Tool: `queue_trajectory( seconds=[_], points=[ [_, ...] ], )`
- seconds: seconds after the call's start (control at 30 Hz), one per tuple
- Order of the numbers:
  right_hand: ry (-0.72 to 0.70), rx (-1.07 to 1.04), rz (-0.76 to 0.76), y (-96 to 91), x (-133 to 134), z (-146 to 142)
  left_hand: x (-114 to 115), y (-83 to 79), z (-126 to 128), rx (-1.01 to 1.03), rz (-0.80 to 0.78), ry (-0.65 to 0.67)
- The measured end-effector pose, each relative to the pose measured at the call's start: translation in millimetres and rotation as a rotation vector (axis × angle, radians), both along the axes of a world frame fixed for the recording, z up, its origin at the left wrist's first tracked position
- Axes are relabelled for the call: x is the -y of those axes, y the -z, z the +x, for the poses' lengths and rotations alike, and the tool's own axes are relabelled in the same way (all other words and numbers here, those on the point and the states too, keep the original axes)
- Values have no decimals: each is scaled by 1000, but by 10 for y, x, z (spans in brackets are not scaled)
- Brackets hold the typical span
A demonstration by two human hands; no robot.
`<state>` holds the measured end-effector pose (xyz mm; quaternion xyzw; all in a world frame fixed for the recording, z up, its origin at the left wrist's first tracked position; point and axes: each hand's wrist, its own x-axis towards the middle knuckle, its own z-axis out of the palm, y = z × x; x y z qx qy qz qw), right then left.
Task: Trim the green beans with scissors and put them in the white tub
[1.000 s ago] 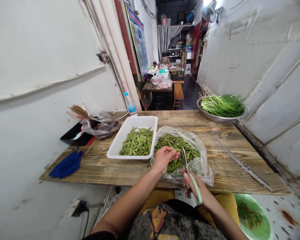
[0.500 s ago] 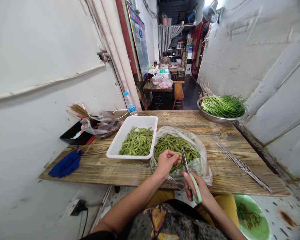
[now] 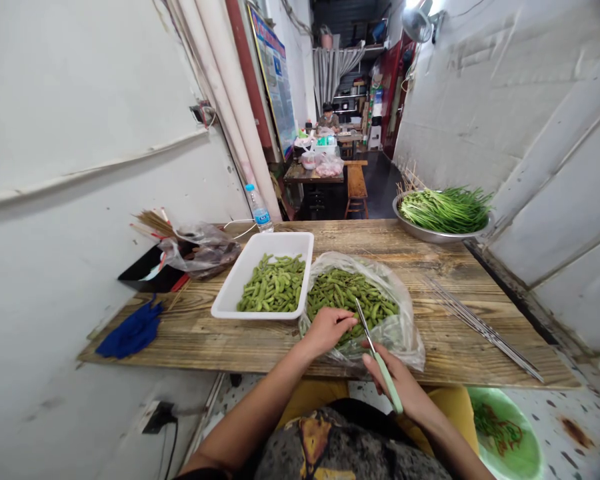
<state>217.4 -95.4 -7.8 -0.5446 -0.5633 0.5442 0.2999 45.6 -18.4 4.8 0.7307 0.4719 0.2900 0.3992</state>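
Note:
My left hand (image 3: pixel 330 329) is pinched at the fingertips over the plastic bag (image 3: pixel 405 319), which lies open with many green edamame pods (image 3: pixel 333 285) in it. A pod between those fingers is mostly hidden. In my right hand (image 3: pixel 394 373) is a pair of scissors (image 3: pixel 366 325) with pale green handles. The blades point up and away, close together, right beside the left fingertips. Left of the bag stands a white plastic tray (image 3: pixel 226 293), its near right part heaped with loose pods.
Metal skewers (image 3: pixel 485 330) lie at the right. A steel bowl of green stalks (image 3: pixel 443 212) stands at the back right. Leftward are a water bottle (image 3: pixel 261 212), a black box (image 3: pixel 139 270) and a blue cloth (image 3: pixel 130 331). A green basin (image 3: pixel 523 427) sits below; a person (image 3: pixel 329 119) is far back.
The scissors' handles have come together and the blades have moved slightly left. My left hand has turned and shifted a little down and left.

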Motion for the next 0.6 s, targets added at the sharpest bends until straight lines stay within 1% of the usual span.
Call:
queue_trajectory(
  seconds=[0.07, 0.13, 0.27, 0.4, 0.53, 0.6],
  points=[
    [-37, 16, 11, -16, -1, 20, -6, -39, -28, -82, 59, 50],
    [-76, 28, 18, -27, -6, 51, -22, -74, -56, -108, 94, 70],
    [-137, 41, 35, -38, -17, 115, -42, -122, -94, -97, 51, 111],
    [-126, 15, 36, -9, -14, 118, -19, -126, -76, -105, 7, 132],
    [-68, -48, -32, 104, -14, 72, -11, -88, -91, -55, -71, 61],
    [-38, -89, -78, 181, -22, 58, -43, -90, -186, -62, -25, -54]
  ],
)
